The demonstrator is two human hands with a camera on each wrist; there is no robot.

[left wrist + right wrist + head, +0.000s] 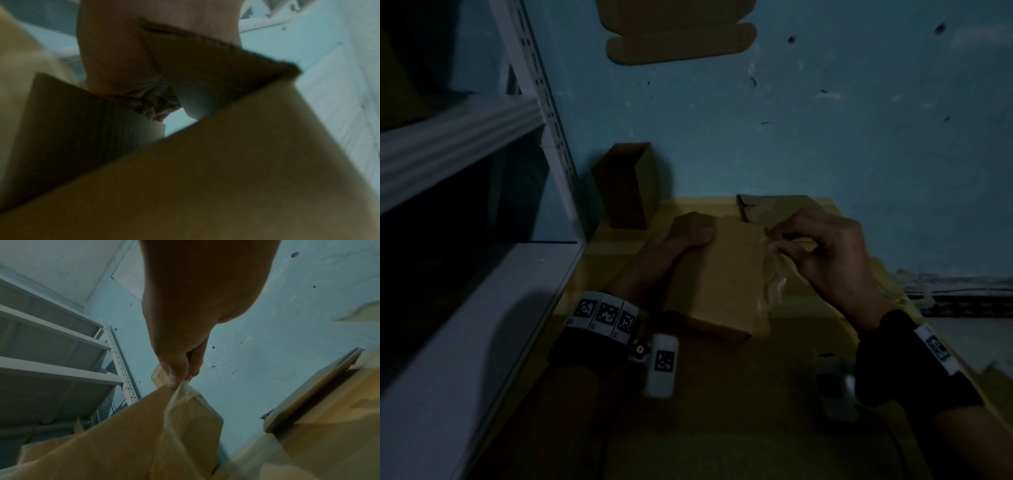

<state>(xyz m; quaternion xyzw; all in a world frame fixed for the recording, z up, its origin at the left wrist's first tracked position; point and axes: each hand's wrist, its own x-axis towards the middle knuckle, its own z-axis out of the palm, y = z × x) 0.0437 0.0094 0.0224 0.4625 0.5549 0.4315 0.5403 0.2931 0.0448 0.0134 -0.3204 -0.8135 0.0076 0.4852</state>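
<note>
A small brown cardboard box (717, 277) is held above a yellow surface in the dim head view. My left hand (688, 233) grips its far left corner, thumb on top. My right hand (822, 246) pinches a strip of clear tape (774, 277) at the box's right edge. In the right wrist view the thumb and fingers (179, 369) pinch the tape (176, 404), which runs down along the box (123, 434). The left wrist view shows the box (205, 178) from below with open flaps and my left hand (127, 48) around one.
A white metal shelf rack (465, 240) stands at the left. An open empty cardboard box (626, 185) stands against the blue wall (825, 120). A flat cardboard cutout (678, 31) hangs on the wall. More folded cardboard (774, 205) lies behind my hands.
</note>
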